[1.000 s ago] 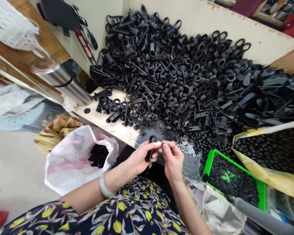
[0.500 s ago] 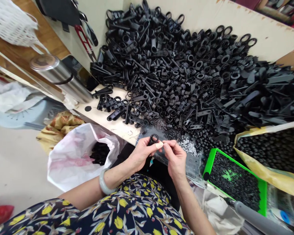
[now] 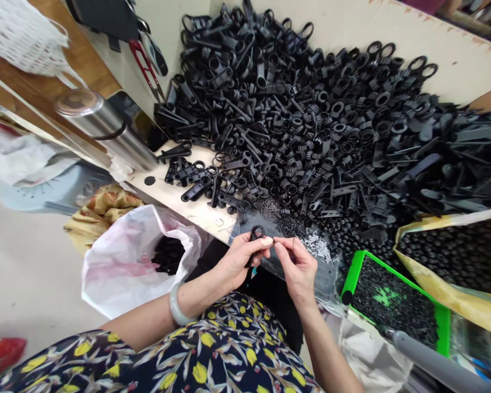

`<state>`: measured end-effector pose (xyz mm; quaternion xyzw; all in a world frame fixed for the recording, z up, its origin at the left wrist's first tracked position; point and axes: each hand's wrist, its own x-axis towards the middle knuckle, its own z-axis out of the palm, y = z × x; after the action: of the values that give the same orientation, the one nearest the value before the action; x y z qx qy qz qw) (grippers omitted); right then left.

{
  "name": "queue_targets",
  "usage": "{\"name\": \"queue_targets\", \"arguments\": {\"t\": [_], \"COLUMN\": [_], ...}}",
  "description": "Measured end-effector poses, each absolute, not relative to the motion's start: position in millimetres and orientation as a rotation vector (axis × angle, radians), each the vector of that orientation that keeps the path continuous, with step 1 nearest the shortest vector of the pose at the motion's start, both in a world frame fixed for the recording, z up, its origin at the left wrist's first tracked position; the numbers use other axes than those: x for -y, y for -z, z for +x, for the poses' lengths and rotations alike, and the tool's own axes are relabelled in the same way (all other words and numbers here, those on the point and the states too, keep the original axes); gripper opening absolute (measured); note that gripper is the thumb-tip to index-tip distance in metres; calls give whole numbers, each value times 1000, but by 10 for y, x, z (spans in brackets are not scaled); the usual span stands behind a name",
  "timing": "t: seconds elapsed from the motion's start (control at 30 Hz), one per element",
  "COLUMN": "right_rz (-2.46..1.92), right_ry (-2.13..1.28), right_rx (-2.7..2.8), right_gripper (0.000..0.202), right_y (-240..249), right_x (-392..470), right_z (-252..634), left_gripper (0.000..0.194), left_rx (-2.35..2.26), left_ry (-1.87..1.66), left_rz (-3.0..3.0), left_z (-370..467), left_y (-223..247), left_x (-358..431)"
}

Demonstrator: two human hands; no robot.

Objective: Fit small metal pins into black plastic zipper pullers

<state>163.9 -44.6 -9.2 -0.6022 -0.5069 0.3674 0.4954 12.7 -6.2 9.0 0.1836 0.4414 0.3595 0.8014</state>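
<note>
On the pale desk (image 3: pixel 172 197): I see heaped black parts (image 3: pixel 278 112)
Floor (image 3: pixel 45 267): grey
Left hand (image 3: pixel 238 259): grips black ring-ended piece (image 3: pixel 252 235)
Right hand (image 3: pixel 299 267): fingertips pinched, content unclear

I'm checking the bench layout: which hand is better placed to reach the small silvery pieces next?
Probably the right hand, though pinched shut: the small silvery pieces lie close beside it, while the left hand is farther off, holding a black ringed part.

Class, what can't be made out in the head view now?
Head view:
- Small dark piece: too small, partly covered by the right hand.
- Black ringed part: partly hidden by the left hand.
- White sack: bottom hidden by black pieces inside.
- Grey tool: end cut off at lower right.
</note>
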Motion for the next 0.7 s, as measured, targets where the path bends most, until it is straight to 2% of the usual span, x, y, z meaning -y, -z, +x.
{"name": "queue_targets", "arguments": {"t": [0.27,0.7], "right_rz": [-1453,-1441], "right_ry": [-821,-708], "right_rx": [1320,1454], "right_gripper": [15,19], "right_y": [72,111], "right_x": [480,503], "right_z": [1681,1720], "left_gripper": [25,29], "left_rx": [-902,-906], "left_ry": [-744,-726], "left_rz": [351,353], "left_z": [115,126], "left_y": [-50,-35], "left_x": [82,104]}}
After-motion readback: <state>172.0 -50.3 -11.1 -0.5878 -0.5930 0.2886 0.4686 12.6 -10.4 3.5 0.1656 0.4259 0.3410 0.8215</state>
